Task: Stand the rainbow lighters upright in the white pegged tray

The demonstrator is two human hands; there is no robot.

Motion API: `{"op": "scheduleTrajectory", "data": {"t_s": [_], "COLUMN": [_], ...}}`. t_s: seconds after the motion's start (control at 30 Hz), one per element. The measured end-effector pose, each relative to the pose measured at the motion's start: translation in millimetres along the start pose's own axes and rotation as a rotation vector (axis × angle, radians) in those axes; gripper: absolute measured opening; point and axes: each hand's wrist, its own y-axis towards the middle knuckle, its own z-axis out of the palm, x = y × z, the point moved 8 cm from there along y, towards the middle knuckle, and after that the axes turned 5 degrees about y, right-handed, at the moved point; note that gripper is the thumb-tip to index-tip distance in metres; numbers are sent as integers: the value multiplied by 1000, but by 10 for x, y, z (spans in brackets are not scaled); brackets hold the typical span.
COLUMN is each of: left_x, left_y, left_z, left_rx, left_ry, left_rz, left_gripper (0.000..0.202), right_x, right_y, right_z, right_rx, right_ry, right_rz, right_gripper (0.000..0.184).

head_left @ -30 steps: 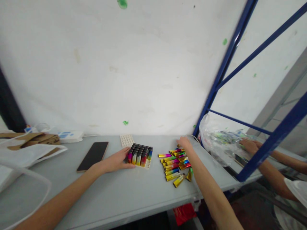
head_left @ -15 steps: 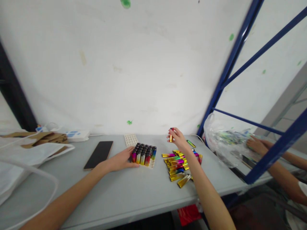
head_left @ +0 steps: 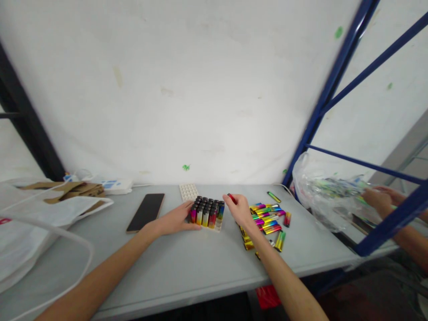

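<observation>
A white tray (head_left: 187,191) on the grey table (head_left: 187,263) holds several rainbow-coloured lighters (head_left: 206,214) standing upright with black caps. My left hand (head_left: 174,219) rests against the tray's left side, fingers curled along the lighters. My right hand (head_left: 240,213) is closed on one lighter (head_left: 232,198), held just right of the tray's block. A loose heap of lighters (head_left: 265,218) lies on the table to the right of that hand, with a single one (head_left: 273,196) farther back.
A dark phone (head_left: 146,211) lies left of the tray. White bags (head_left: 50,214), cardboard and a power strip (head_left: 113,185) sit at the far left. A blue rack frame (head_left: 321,111) stands at the right. Beyond it, another person's hand (head_left: 376,198) handles a clear plastic bag (head_left: 321,196).
My right hand picked one lighter from the heap, lifted it, then carried it left and down to the tray's right side. My left hand stayed at the tray. The view shifted.
</observation>
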Motion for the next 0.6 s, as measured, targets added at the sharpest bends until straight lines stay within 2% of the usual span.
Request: {"op": "scheduleTrajectory", "data": {"t_s": [0.13, 0.3, 0.47, 0.6], "left_x": [-29, -10, 29, 36], "left_y": [3, 12, 27, 36], "left_z": [-6, 0, 15, 31], "left_rx": [11, 18, 19, 26], "left_ry": [-3, -6, -1, 1], "left_rz": [3, -10, -4, 4], "left_gripper": [83, 86, 82, 81], "right_x": [-43, -61, -75, 74], "right_y": [-28, -30, -53, -53], "right_z": [-96, -190, -316, -330], "right_rx": [-69, -94, -139, -37], "right_ry": [-16, -4, -20, -102], "right_rz": [25, 3, 8, -63], "right_gripper": [43, 52, 49, 49]}}
